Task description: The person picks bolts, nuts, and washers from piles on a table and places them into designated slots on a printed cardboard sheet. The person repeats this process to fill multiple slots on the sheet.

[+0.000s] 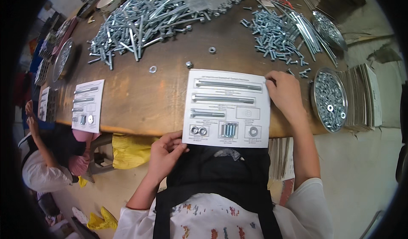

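A white hardware card (229, 111) lies in front of me at the table's near edge, its lower part reaching past the edge. Three long bolts, two nuts, several short bolts and a washer show in outlined boxes on it; one further box at the right has only a faint ring. My left hand (167, 151) pinches the card's lower left corner between thumb and fingers. At the upper right corner, my right hand (285, 93) grips the edge with curled fingers. A loose nut (189, 64) rests just beyond the card, with another nut (212, 50) farther off and a washer (153, 69) to its left.
Long bolts (140, 20) are heaped at the far left, short bolts (276, 33) at the far right. A metal bowl of washers (329, 101) stands right, beside stacked cardboard (361, 96). Another filled card (87, 105) lies left, near a seated co-worker (46, 162).
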{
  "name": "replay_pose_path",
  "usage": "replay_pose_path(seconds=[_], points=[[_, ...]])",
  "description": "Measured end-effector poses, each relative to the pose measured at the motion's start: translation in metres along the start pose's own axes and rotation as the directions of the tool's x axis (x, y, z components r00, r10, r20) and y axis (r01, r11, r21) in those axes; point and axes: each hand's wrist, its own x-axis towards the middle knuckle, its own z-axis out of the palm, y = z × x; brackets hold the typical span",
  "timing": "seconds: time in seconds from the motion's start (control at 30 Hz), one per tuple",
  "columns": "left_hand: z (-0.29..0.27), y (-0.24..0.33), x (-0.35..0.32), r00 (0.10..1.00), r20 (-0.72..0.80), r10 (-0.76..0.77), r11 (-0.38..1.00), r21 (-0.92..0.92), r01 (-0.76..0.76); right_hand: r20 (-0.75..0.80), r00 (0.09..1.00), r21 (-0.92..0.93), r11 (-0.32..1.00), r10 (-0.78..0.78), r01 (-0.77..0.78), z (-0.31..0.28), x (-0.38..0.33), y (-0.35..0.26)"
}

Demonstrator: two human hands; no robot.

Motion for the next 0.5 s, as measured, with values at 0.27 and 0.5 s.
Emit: replay_pose_path(seconds=[0.27, 0.5], points=[[-0.002, 0.0, -0.009, 0.996, -0.056, 0.069, 0.984, 0.169, -0.059, -0.045, 0.991, 0.023, 0.991, 0.129, -0.128, -0.001, -0.031, -0.009], [0.0, -0.004, -0.006, 0.994, -0.078, 0.079, 0.992, 0.105, -0.071, -0.141, 0.986, 0.063, 0.995, 0.083, -0.075, 0.002, -0.046, 0.001]])
